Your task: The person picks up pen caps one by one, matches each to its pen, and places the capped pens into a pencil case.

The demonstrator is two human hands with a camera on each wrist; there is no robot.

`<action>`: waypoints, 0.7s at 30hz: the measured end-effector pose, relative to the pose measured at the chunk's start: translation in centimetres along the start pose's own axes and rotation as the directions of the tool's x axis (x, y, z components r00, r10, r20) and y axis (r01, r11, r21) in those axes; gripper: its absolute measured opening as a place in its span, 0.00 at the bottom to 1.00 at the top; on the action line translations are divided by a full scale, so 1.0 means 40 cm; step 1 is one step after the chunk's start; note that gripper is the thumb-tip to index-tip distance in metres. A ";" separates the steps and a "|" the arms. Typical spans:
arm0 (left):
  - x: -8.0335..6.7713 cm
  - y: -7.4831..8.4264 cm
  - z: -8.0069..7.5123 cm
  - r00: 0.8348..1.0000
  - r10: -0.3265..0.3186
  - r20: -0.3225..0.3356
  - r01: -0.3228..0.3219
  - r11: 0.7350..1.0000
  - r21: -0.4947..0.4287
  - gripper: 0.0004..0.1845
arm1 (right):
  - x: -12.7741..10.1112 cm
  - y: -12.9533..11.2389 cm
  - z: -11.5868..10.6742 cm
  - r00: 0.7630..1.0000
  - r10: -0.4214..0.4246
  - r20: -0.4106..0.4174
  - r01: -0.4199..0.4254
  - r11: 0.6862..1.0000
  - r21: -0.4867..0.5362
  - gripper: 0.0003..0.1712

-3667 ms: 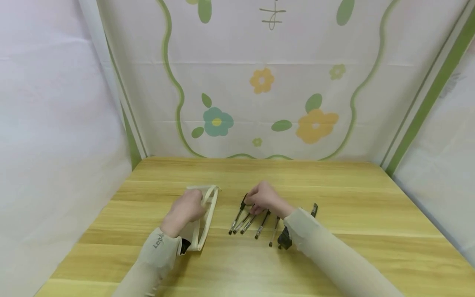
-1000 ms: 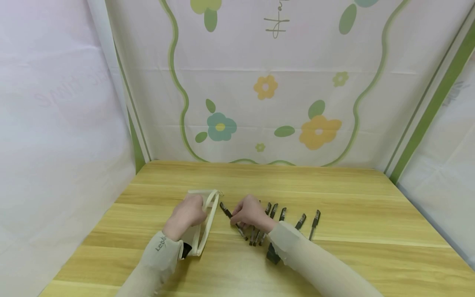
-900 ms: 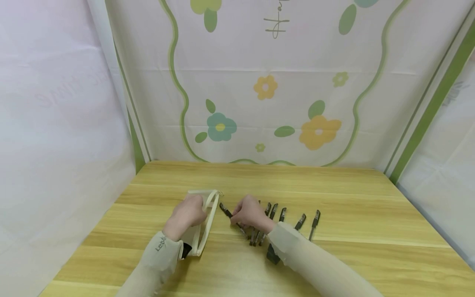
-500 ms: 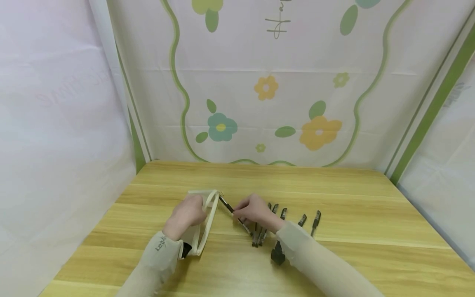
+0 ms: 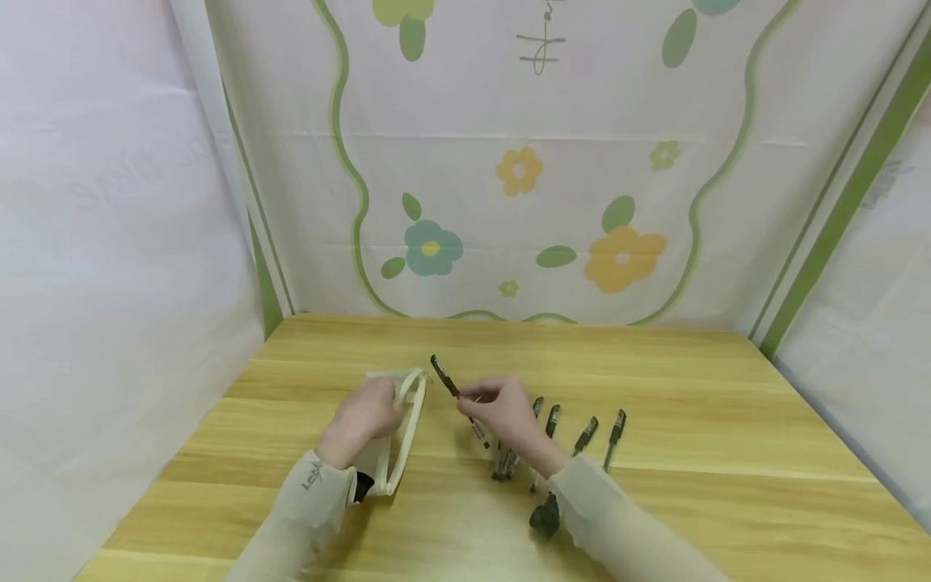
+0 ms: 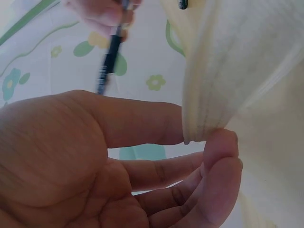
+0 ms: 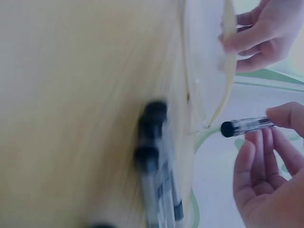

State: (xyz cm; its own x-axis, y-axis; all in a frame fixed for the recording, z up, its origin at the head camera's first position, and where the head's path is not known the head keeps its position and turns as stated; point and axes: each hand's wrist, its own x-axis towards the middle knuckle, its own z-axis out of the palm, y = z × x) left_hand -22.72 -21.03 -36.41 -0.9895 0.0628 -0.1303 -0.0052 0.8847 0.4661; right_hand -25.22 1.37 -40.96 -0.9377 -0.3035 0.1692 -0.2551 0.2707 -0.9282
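A cream pencil pouch [image 5: 396,436] lies on the wooden table [image 5: 691,501], its mouth held wide. My left hand [image 5: 361,418] pinches the pouch's upper edge [image 6: 209,95] between thumb and fingers. My right hand [image 5: 502,408] pinches a black-capped clear pen [image 5: 458,398] and holds it off the table, tilted, cap end up near the pouch's far end. In the right wrist view the pen [image 7: 244,127] sits in my fingertips just beside the pouch mouth [image 7: 216,71]. The left wrist view shows the pen [image 6: 110,52] blurred above my palm.
Several more black pens [image 5: 553,440] lie in a row on the table right of my right hand; blurred ones [image 7: 156,161] show under the right wrist. A flowered cloth backdrop [image 5: 524,178] and white side curtains enclose the table.
My right hand picked one pen out of the row, lifted it off the table and carried it left and up toward the pouch's mouth. The left hand stayed holding the pouch.
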 end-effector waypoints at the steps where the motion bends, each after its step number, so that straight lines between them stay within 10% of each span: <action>1: 0.000 0.001 -0.002 1.000 -0.001 -0.001 0.001 1.000 -0.011 0.07 | -0.004 -0.003 0.002 1.000 -0.011 -0.019 0.011 1.000 0.009 0.09; 10: -0.002 0.007 -0.010 0.998 0.037 -0.047 -0.036 0.999 0.005 0.07 | -0.039 -0.010 0.051 0.981 0.108 -0.164 -0.065 0.968 0.244 0.12; 21: -0.015 0.032 -0.006 0.997 0.053 -0.063 -0.058 0.996 -0.072 0.07 | -0.047 -0.024 0.155 0.904 0.380 -0.194 -0.219 0.805 0.552 0.13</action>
State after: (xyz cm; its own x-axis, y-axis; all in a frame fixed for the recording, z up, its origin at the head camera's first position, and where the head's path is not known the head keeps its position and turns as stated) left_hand -22.18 -20.03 -35.54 -0.9955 0.0807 -0.0495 0.0418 0.8438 0.5350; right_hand -21.76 -3.97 -42.44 -0.9908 0.0058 -0.1350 0.1304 -0.2198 -0.9668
